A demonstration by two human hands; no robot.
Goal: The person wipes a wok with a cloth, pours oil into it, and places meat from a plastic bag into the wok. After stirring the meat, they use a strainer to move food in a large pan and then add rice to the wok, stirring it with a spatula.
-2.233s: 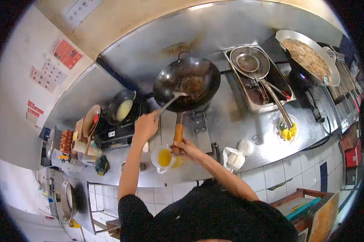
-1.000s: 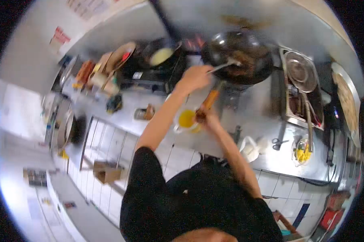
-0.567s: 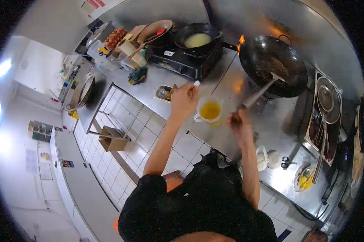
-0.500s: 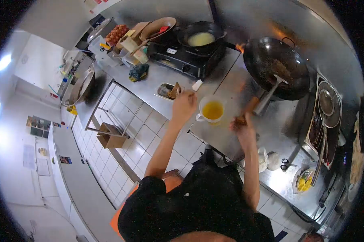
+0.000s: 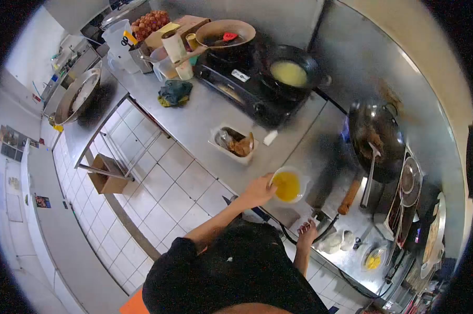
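Observation:
My left hand [image 5: 261, 191] is closed on the handle side of a pale measuring jug [image 5: 305, 184] with yellow liquid in it, over the steel counter. My right hand [image 5: 306, 233] is at the counter's front edge, fingers apart and bent, nothing visible in them; it is close to a black hose [image 5: 328, 228]. To the right of the jug, a dark wok [image 5: 385, 170] has brown residue inside. A metal spatula [image 5: 371, 175] rests in that wok, and a wooden handle [image 5: 350, 197] sticks out from it toward me.
A steel tub [image 5: 236, 144] with brown contents and a small white piece [image 5: 270, 137] lie left of the jug. Behind stands a portable stove [image 5: 247, 97] with a black pan [image 5: 314, 78] of pale liquid. Strainers [image 5: 410, 180] and a yellow-filled bowl [image 5: 373, 261] are at right.
My left hand has gone from beside the jug to gripping it. My right hand has drawn back from the wok's wooden handle to the counter edge. The view has shifted.

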